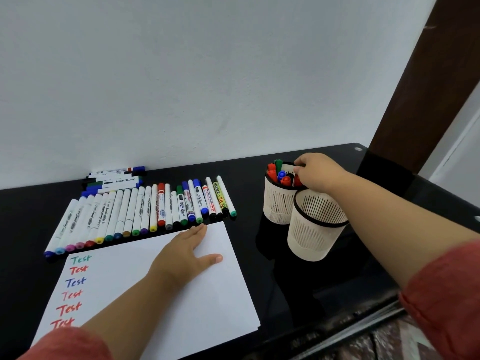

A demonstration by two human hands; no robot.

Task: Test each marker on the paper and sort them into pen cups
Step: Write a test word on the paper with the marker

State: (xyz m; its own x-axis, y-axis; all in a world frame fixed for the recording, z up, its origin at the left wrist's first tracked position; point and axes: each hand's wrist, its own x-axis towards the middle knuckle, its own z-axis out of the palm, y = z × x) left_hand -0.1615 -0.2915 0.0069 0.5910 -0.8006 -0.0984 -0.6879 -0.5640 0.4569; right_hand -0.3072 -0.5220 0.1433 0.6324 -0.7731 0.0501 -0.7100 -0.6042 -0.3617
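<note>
My left hand [187, 249] lies flat on the white paper [161, 294], fingers straight. "Test" is written several times in green, red and blue down the paper's left side. My right hand [315, 172] is over the far pen cup [278, 203] and pinches a red-capped marker [297, 180] standing in it. That cup holds several markers with red, blue, green and black caps. The near pen cup [315, 229] stands against it and shows nothing inside. A long row of markers [140, 211] lies behind the paper, caps toward me.
A small pile of whiteboard markers [114, 178] lies by the white wall. All of it sits on a black table [285, 268]. A dark wooden post [415, 74] rises at the back right corner. The table's front edge runs along the lower right.
</note>
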